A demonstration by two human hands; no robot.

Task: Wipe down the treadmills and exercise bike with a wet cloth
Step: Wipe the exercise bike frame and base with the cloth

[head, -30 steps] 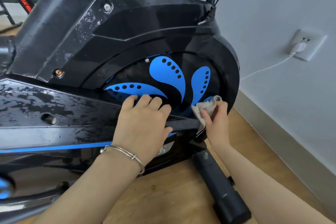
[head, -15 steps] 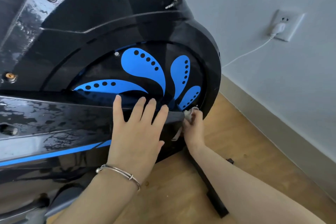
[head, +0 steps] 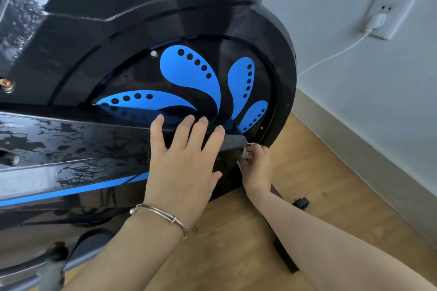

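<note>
The black exercise bike (head: 118,30) fills the left of the view, its round flywheel cover marked with blue petal shapes. Water streaks show on its lower side panel. My left hand (head: 184,160) lies flat with fingers spread on that panel near the flywheel's bottom edge. My right hand (head: 256,164) grips a small pale cloth (head: 247,150) against the lower rim of the flywheel cover. Most of the cloth is hidden inside the fingers.
The bike's dark floor bar (head: 283,253) runs across the wooden floor (head: 331,196) under my right forearm, with a small wheel (head: 301,203) at its end. A grey wall with a baseboard stands close on the right, bearing a socket (head: 385,19) with a white plug and cable.
My right hand has moved down with the cloth from the flywheel's blue petals to its bottom rim. My left hand has flattened, its fingers spread. The view has moved closer to the bike.
</note>
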